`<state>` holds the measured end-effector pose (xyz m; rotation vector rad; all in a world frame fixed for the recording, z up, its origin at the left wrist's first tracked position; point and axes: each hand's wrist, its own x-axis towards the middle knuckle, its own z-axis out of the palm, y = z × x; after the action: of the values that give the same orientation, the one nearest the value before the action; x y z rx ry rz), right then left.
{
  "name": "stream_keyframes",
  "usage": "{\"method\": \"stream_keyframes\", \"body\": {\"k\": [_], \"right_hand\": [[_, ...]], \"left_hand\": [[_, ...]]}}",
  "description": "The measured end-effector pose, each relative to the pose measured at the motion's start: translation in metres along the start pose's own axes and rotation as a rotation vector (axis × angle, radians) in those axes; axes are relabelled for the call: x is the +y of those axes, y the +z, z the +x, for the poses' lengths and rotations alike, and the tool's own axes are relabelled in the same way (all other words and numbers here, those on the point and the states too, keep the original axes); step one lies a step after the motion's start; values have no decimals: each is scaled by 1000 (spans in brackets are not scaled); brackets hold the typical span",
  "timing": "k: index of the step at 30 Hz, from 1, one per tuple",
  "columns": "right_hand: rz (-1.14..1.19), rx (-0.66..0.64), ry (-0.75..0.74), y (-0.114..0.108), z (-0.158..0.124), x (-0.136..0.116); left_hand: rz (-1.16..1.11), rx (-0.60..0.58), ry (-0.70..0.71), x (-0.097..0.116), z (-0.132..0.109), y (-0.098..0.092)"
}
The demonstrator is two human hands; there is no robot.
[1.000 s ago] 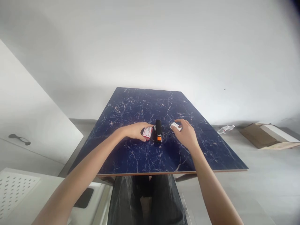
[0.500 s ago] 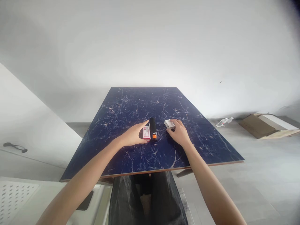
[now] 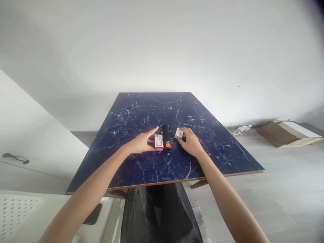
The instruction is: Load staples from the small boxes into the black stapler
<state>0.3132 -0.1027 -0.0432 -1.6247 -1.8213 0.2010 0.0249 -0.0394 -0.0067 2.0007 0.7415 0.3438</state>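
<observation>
My left hand [image 3: 141,143] is spread at the left side of a small red-and-white box [image 3: 159,141], fingers and thumb apart. Whether a fingertip still touches the box is hard to tell. Right beside that box lies a black cylindrical object with an orange patch [image 3: 165,137], which looks like a flashlight. Between the thumb and fingers of my right hand [image 3: 190,143] is a small white box [image 3: 179,133], held just right of the black cylinder, with a gap between them. Part of the white box is hidden by my fingers.
Everything sits on a dark blue marbled table [image 3: 146,111] against a white wall. On the floor to the right are a clear plastic bottle [image 3: 242,130] and a cardboard box [image 3: 280,133]. A white cabinet door with a dark handle [image 3: 15,158] stands at left.
My right hand has moved the white box left, closer to the black cylinder, and turned it. My left hand has drawn slightly left, its fingers loosening from around the red-and-white box.
</observation>
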Motion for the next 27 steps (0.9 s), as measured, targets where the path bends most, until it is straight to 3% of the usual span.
{"method": "stream_keyframes", "body": {"k": [6,12,19,22,27], "right_hand": [[87,-96,-160,2,-5,-16],[60,-73,-165,4,-7,-15],[85,-39,-152,8,-7,-13],[109,-19,-86,9,-6,-13],[175,127,183,-1,7,-7]], "left_hand": [[67,47,46,2,-1,8],[167,121,93,3,-2,6],[329,154,94,6,-1,16],[377,191,92,5,-1,21],[345,157,95,-3,-2,18]]}}
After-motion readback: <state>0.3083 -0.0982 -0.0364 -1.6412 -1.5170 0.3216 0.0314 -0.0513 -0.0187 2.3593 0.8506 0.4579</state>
